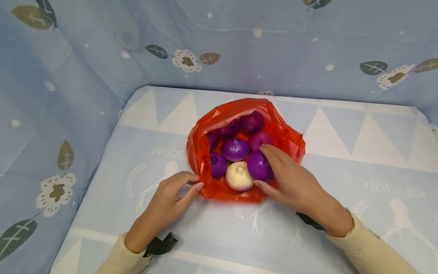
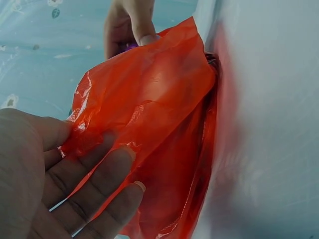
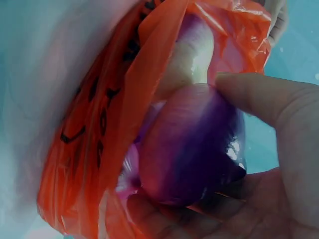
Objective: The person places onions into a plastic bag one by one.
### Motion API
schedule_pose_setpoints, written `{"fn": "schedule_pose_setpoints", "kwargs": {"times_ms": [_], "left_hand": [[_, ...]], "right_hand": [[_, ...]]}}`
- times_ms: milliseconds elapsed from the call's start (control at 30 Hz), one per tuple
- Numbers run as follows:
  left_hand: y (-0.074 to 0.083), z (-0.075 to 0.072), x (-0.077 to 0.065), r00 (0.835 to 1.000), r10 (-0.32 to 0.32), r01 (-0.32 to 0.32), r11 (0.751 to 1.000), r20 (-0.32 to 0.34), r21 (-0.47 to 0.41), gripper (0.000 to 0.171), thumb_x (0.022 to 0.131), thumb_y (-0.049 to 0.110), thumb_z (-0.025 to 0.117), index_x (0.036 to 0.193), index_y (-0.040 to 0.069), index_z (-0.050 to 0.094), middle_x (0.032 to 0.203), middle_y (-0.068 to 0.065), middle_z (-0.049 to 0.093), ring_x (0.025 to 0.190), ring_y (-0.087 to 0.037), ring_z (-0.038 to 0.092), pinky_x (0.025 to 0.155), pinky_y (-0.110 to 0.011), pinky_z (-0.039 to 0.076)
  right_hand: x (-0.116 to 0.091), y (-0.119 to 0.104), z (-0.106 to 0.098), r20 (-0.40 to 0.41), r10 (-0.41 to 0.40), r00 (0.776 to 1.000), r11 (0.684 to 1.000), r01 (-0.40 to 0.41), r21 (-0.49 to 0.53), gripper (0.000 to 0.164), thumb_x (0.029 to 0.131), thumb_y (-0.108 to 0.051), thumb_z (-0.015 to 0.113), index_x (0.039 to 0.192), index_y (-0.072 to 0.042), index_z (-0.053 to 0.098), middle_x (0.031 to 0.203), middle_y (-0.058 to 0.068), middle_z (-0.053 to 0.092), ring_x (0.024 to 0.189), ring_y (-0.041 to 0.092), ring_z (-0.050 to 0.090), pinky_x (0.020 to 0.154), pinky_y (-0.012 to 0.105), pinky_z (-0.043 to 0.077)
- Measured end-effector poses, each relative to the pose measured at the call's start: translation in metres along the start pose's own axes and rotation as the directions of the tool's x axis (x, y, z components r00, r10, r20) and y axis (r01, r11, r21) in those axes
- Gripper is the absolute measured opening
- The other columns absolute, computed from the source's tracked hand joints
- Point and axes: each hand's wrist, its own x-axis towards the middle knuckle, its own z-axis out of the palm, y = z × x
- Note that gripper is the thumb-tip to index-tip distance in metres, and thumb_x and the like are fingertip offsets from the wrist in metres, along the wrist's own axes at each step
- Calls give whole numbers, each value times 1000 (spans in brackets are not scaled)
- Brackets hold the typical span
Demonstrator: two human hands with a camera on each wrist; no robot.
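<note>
A red plastic bag [image 1: 224, 114] stands wide-mouthed on the table, with several purple onions [image 1: 235, 149] and one pale onion [image 1: 238, 176] inside. My right hand [image 1: 295, 182] grips a purple onion [image 3: 184, 149] at the bag's right front, thumb on one side and fingers round the other. This onion sits right beside the pale one. My left hand [image 1: 172, 198] pinches the bag's front left rim between thumb and fingers. In the left wrist view, the other fingers [image 2: 107, 174] of that hand lie spread along the bag's outside.
The table [image 1: 342, 228] wears a light blue and white cloth with triangles and printed lettering. Patterned blue fabric [image 1: 239, 57] rises behind it and along the left side. Dark wrist straps [image 1: 161, 245] show at both sleeves.
</note>
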Motion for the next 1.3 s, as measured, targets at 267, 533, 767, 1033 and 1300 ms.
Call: {"fn": "schedule_pose_setpoints", "kwargs": {"times_ms": [267,533,767,1033,1300], "left_hand": [[0,-2,-1,1000,11,-11,1000,-18,1,9,101,16,72,107,10,71,99,3,73,88,-13,68,86,-19,55],[-1,-2,0,999,27,-27,1000,-32,3,13,103,22,70,106,9,71,98,2,73,88,-13,67,86,-19,55],[0,-2,-1,999,33,-33,999,-31,0,12,103,21,70,107,9,72,98,2,73,87,-13,67,86,-20,55],[1,-2,-2,1000,15,-15,1000,-20,-8,9,101,16,72,107,10,72,98,3,73,87,-12,67,85,-20,56],[2,-4,0,1000,-3,3,1000,-3,-14,15,94,5,77,107,11,72,99,4,73,87,-11,67,81,-27,58]], "right_hand": [[3,2,1,2,7,1000,998,-7,-60,89,89,-37,85,155,3,40,153,24,45,142,40,43,102,57,52],[5,6,5,86,68,994,996,-62,-70,85,90,-34,85,155,2,43,152,23,46,141,40,44,100,57,54],[7,10,10,109,80,991,996,-75,-53,85,87,-32,88,152,2,46,147,23,47,134,39,51,98,54,56],[6,10,11,115,112,987,993,-107,-42,88,87,-33,88,154,1,43,142,22,49,128,37,54,96,53,57],[4,6,-5,76,101,992,995,-101,-5,86,88,-35,86,155,-1,44,154,20,42,141,38,44,105,56,51]]}}
